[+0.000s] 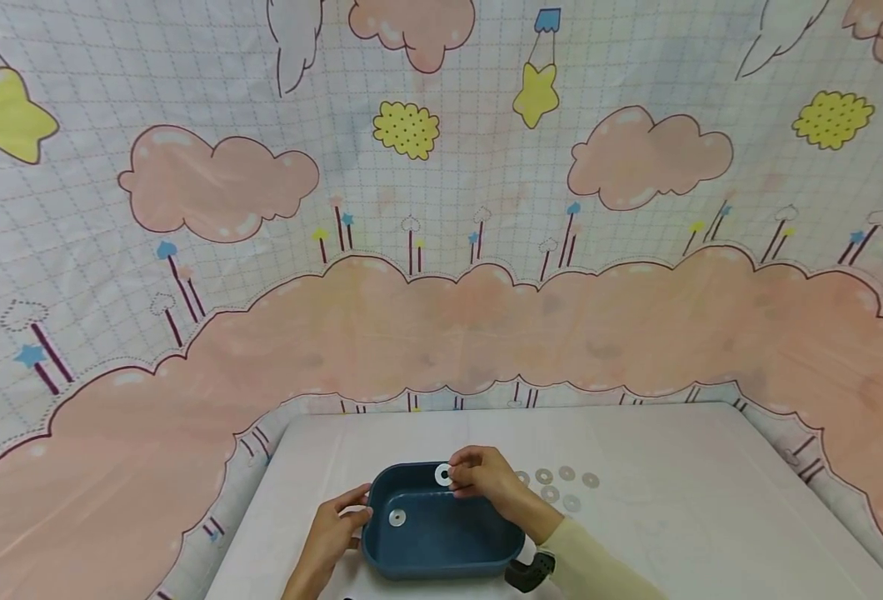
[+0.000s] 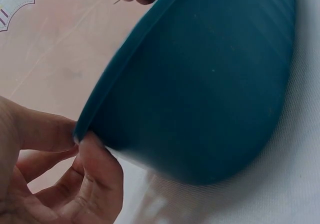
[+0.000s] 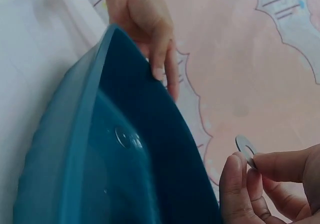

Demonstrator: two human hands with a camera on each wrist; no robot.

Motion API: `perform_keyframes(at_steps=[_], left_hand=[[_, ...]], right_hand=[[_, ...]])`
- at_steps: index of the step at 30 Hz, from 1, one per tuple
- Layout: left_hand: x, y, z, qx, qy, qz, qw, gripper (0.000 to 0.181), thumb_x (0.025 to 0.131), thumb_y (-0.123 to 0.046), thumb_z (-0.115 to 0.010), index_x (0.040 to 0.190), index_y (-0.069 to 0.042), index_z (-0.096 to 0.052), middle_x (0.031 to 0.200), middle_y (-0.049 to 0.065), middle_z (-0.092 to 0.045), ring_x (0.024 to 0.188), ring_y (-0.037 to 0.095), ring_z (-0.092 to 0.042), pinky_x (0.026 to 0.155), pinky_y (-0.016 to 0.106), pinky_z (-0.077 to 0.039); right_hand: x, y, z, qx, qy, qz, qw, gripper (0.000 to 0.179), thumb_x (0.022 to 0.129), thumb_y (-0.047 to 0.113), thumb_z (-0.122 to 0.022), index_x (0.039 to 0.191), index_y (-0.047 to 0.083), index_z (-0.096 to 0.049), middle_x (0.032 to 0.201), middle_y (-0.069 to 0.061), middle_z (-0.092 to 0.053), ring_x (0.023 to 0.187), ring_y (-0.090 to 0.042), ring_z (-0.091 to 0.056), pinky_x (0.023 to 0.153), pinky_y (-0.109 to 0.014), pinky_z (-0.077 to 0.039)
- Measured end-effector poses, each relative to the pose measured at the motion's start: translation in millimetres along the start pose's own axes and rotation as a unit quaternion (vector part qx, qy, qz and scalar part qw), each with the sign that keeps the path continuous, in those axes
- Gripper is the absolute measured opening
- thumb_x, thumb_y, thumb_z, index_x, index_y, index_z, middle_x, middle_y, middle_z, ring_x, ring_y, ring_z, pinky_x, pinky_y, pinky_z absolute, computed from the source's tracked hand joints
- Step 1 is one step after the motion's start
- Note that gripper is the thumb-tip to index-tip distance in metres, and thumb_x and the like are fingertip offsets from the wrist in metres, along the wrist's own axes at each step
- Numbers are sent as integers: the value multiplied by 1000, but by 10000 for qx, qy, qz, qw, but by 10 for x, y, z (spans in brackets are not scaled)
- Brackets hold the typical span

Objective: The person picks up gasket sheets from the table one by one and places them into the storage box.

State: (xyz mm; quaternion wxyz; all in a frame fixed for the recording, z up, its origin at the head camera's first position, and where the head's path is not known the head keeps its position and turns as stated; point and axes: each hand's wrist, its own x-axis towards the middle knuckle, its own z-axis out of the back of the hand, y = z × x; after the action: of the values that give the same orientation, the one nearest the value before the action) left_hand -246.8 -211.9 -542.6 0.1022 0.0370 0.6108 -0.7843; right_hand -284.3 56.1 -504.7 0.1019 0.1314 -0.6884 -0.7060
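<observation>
Pinched by the right hand (image 1: pixel 486 483), a flat metallic ring (image 1: pixel 438 476) is near the far edge of a smooth, round-cornered blue tray (image 1: pixel 456 537). The left hand (image 1: pixel 329 525) grips the left rim; a second ring (image 1: pixel 392 520) lies inside.

- A table (image 1: pixel 674 475) with a pale, near-white surface, its weave visible in the left wrist view.
- On it, a dark blue rounded rectangular tray (image 1: pixel 456 537), standing toward the near side.
- To the tray's right, six visible flat grey washers (image 1: pixel 566 477), lying loosely scattered just beside one another: four in an uneven far row, two nearer, the leftmost partly hidden.
</observation>
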Motion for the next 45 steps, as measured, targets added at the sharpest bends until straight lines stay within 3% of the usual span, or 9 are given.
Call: perform_keyframes(at_steps=[21,37,45], left_hand=[[8,-20,11,3,19,57,10000,48,88,-4,-62,135,-2,-58,117,15,-57,86,17,-58,62,34,-54],[17,-54,15,11,60,120,9999,48,88,-6,-62,136,-3,-57,117,14,-56,85,17,-58,62,33,-53],[15,-65,16,-3,76,130,9999,48,88,-6,-62,136,-3,-58,117,14,-55,84,17,-58,61,33,-52]], right_hand=[[165,-277,-272,560,-31,-670,9962,13,87,-2,-65,98,-8,-64,76,-5,-68,65,-12,-69,65,-29,-59],[231,-318,-373,309,-186,-1155,9927,10,86,-5,-65,94,-7,-68,75,-10,-70,62,-14,-69,62,-29,-59],[239,-336,-359,66,-280,-1155,9929,15,87,-5,-63,100,-10,-67,82,-16,-73,68,-19,-71,64,-32,-59]])
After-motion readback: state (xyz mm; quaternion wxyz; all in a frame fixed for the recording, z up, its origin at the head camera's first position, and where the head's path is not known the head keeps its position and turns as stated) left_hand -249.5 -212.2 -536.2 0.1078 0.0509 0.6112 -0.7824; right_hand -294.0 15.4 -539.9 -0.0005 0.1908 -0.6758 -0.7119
